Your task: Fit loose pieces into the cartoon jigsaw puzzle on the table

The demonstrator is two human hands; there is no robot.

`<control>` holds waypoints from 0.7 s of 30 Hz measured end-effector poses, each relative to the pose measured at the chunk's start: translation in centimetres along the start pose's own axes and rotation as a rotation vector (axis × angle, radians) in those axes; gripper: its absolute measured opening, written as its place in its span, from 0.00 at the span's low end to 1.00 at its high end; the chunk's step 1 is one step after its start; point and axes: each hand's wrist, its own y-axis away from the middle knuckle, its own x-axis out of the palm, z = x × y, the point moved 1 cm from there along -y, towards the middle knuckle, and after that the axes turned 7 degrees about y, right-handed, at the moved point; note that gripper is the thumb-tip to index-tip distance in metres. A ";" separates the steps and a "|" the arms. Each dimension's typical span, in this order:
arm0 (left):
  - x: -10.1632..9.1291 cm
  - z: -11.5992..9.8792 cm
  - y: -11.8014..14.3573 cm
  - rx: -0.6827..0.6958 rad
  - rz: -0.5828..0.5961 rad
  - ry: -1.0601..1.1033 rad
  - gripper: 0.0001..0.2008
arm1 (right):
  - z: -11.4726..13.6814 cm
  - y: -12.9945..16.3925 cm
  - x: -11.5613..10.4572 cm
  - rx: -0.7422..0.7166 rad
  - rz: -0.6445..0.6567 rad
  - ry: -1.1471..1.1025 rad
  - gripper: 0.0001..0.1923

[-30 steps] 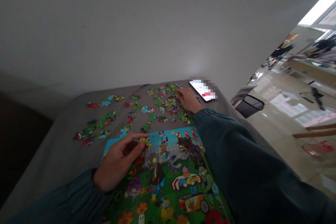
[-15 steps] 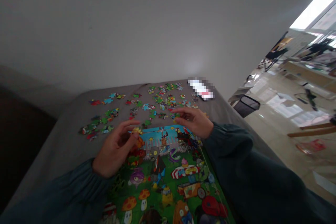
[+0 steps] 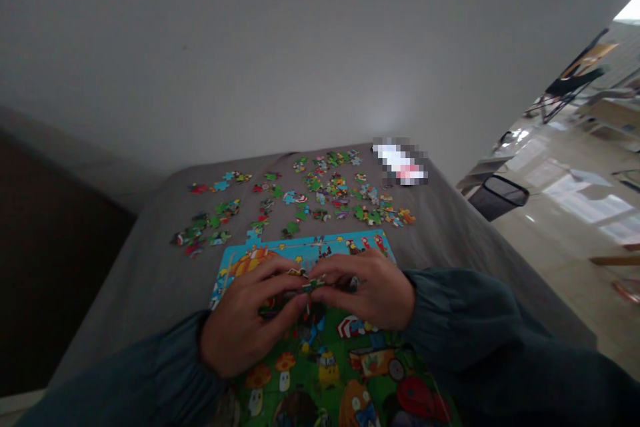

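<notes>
A colourful jigsaw puzzle board [image 3: 310, 247] with a blue upper border and a green cartoon scene lies in front of me. My left hand [image 3: 255, 313] and my right hand [image 3: 367, 287] meet above its middle. Small jigsaw pieces [image 3: 313, 283] are pinched between the fingertips of both hands; green and yellowish parts of them show. The fingers cover most of these pieces, so their number is unclear. A light blue piece [image 3: 254, 238] lies at the board's top edge.
Loose jigsaw pieces [image 3: 327, 183] lie scattered beyond the board on the grey cloth [image 3: 150, 213]. A phone with a blurred, lit screen [image 3: 400, 161] rests at the back right. Behind stands a pale wall [image 3: 280, 47]. A dark bin [image 3: 500, 197] is on the floor to the right.
My hands have come together from the board's upper left and upper right, down over its middle. The board's upper left is now uncovered. The view has shifted slightly.
</notes>
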 end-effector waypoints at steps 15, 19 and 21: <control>0.0 0.6 0.2 0.037 -0.002 0.040 0.06 | -0.4 -0.2 -0.5 -0.256 0.109 0.160 0.16; -0.2 1.0 0.2 0.065 0.008 -0.018 0.06 | -0.6 -0.2 -0.5 -0.236 0.150 0.227 0.18; -0.3 1.0 0.1 0.073 0.034 -0.044 0.06 | -0.6 -0.3 -0.6 -0.237 0.154 0.247 0.18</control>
